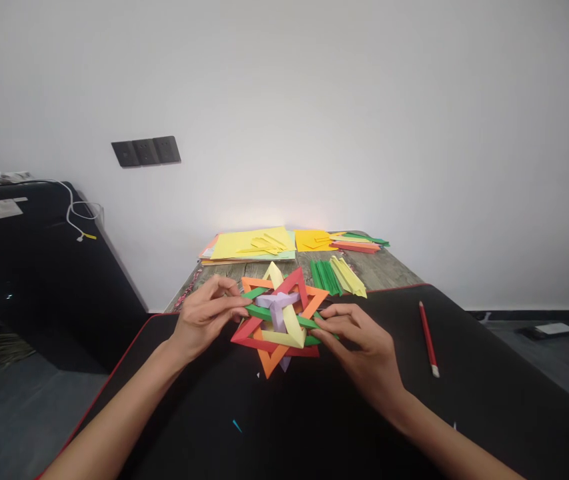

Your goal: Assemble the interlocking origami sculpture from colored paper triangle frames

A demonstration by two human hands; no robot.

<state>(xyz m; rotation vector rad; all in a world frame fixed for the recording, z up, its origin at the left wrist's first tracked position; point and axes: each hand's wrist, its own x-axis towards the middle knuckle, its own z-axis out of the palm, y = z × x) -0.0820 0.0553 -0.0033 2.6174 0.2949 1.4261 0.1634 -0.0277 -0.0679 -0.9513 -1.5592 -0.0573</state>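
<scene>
Between my hands is an origami star (280, 319) of interlocked folded paper strips in red, orange, green, pale yellow and lilac. My left hand (207, 313) pinches a green strip at the star's left side. On the right, my right hand (357, 337) grips the green strip's other end with thumb and fingers. The star is held above the black mat (189, 413), its points sticking out on several sides. Parts of its far side are hidden behind the front strips.
Green folded strips (325, 277) and pale yellow folded strips (348, 276) lie beyond the star. Farther back are yellow paper sheets (234, 245) and coloured strips (357, 246). A red pencil (429, 340) lies on the right. A blue paper scrap (237, 425) sits near the front.
</scene>
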